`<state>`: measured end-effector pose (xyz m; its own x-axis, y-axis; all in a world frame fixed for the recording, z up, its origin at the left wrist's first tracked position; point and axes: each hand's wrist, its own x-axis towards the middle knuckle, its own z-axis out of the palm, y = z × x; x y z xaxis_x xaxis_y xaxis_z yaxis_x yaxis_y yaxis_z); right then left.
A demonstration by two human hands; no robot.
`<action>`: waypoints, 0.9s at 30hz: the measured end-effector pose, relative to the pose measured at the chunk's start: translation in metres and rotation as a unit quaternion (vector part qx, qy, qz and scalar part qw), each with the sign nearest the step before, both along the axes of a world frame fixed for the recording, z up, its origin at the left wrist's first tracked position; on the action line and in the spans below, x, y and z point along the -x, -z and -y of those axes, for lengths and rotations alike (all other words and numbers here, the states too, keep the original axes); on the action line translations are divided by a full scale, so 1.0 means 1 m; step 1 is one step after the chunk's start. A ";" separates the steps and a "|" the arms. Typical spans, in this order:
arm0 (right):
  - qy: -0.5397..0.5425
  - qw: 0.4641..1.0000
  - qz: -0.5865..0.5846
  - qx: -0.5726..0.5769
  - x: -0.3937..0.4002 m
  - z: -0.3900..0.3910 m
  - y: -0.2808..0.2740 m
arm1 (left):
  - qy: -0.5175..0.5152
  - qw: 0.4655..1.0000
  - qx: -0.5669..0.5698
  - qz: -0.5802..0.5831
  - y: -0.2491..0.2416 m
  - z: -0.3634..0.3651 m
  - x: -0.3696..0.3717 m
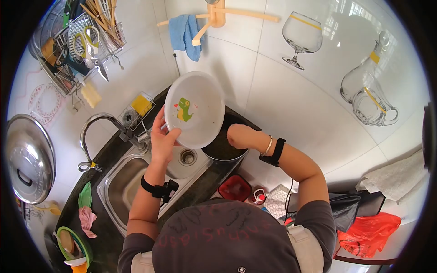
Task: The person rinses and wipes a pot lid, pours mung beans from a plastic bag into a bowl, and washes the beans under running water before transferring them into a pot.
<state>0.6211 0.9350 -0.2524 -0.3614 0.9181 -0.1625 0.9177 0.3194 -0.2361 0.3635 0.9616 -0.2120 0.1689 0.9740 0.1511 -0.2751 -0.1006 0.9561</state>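
A white bowl (205, 98) with a green dinosaur print is tilted on edge, its inside facing me. My left hand (163, 142) grips its lower left rim, thumb on the inner side and fingers behind. A few small specks cling to the bowl's inner wall. Just right of the bowl, my right hand (240, 136) reaches over a dark pot (224, 158), its fingers curled in. What those fingers hold, if anything, is hidden. Behind the bowl, part of the pot is out of sight.
A steel sink (129, 182) with a curved faucet (98, 116) lies left. A sponge (141, 104) sits in a rack behind it. A blue cloth (184, 36) hangs on the wall. A red container (234, 187) and a red-capped bottle (259, 197) stand below the pot.
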 end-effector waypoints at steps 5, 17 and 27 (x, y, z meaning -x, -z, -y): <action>-0.068 0.936 -0.164 -0.304 0.001 -0.026 0.014 | 0.004 1.000 0.010 0.015 0.000 0.006 0.005; -0.145 0.916 -0.041 -0.371 0.026 0.000 0.008 | -0.040 0.999 0.003 0.013 0.010 0.011 0.027; -0.231 0.911 0.049 -0.337 0.053 -0.005 0.005 | -0.107 0.994 -0.025 -0.010 0.014 0.014 0.062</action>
